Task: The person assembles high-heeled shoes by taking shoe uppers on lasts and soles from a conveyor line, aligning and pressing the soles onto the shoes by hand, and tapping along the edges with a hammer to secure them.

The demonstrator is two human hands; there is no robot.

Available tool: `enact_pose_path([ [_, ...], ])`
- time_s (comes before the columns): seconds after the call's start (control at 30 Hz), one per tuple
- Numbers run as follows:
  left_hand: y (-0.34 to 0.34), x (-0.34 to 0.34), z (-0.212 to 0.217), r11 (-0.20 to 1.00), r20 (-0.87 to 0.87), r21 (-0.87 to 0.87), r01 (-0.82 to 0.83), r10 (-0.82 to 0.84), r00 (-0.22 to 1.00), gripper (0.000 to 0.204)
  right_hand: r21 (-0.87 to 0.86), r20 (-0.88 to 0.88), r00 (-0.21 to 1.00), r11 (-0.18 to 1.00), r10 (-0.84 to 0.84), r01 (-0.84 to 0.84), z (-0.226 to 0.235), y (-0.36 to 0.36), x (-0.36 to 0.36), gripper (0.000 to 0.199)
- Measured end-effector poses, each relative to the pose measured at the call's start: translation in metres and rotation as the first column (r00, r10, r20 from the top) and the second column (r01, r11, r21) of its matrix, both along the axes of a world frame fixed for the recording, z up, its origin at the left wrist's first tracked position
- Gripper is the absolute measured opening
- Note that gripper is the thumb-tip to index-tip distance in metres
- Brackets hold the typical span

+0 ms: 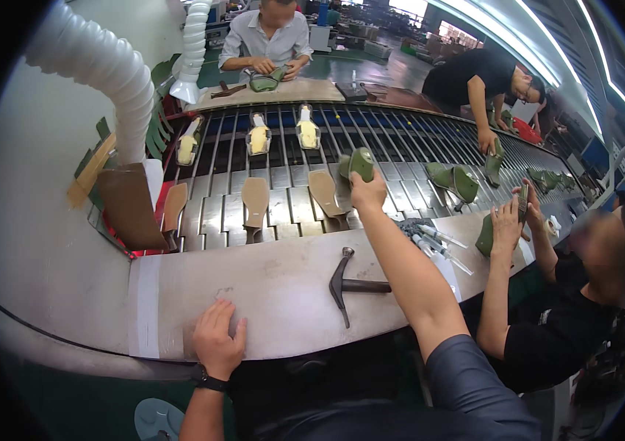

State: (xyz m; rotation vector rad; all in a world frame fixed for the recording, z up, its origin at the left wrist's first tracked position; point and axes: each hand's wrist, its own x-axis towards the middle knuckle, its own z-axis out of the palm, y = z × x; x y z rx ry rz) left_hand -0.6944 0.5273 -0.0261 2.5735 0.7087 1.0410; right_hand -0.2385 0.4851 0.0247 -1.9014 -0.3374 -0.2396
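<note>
My right hand (368, 191) reaches out over the conveyor and is closed on a green shoe (361, 160). Part of the shoe is hidden behind my fingers. On the near worktable (268, 272), close to its front edge, my left hand (214, 334) lies flat with its fingers stretched out, holding nothing. A shoemaker's hammer (337, 284) with a dark head and handle rests on the tabletop between my two arms. Tan sole-shaped pieces (256, 202) lie on the metal slats left of my right hand.
Shoe-shaped pieces with yellow inside (259, 136) sit on the conveyor rollers (224, 140). More green shoes (453, 181) lie to the right. Syringes (437, 242) lie beside my right forearm. Co-workers handle green shoes at the far side and right. A white hose (99, 66) hangs at left.
</note>
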Motion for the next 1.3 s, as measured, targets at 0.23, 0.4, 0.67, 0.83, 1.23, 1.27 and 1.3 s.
enact_pose_path([
  [0.23,0.008,-0.007,0.007,1.0,-0.015,-0.018,-0.007,0.007,1.0,0.031,-0.103,0.528,0.848,0.987,-0.053,0.125,-0.011,0.006,-0.015,0.043],
  [0.4,0.005,0.002,0.009,0.999,-0.023,-0.007,0.038,-0.038,0.999,0.029,-0.699,0.215,0.864,0.69,0.454,-0.188,0.001,-0.031,-0.05,0.028],
  [0.67,0.014,0.032,0.043,0.943,-0.035,-0.303,0.139,-0.157,0.987,0.038,-0.239,0.048,0.886,0.867,0.461,-0.438,-0.007,-0.047,-0.064,0.028],
  [0.83,0.064,0.168,0.089,0.907,0.058,-0.274,0.32,-0.317,0.947,0.044,-0.133,-0.013,0.875,0.866,0.485,-0.482,-0.019,-0.054,-0.069,0.031],
  [1.23,0.227,0.559,0.009,0.884,-0.196,-0.44,-0.158,0.077,0.978,0.128,-0.076,0.012,0.864,0.862,0.503,-0.5,-0.024,-0.039,-0.063,0.042],
  [1.27,0.227,0.583,0.01,0.84,-0.205,-0.489,-0.236,0.153,0.967,0.132,-0.076,0.062,0.863,0.864,0.502,-0.497,-0.022,-0.04,-0.062,0.044],
  [1.3,0.227,0.604,0.004,0.826,-0.195,-0.468,-0.314,0.251,0.948,0.134,-0.091,0.1,0.863,0.868,0.495,-0.488,-0.023,-0.04,-0.061,0.046],
])
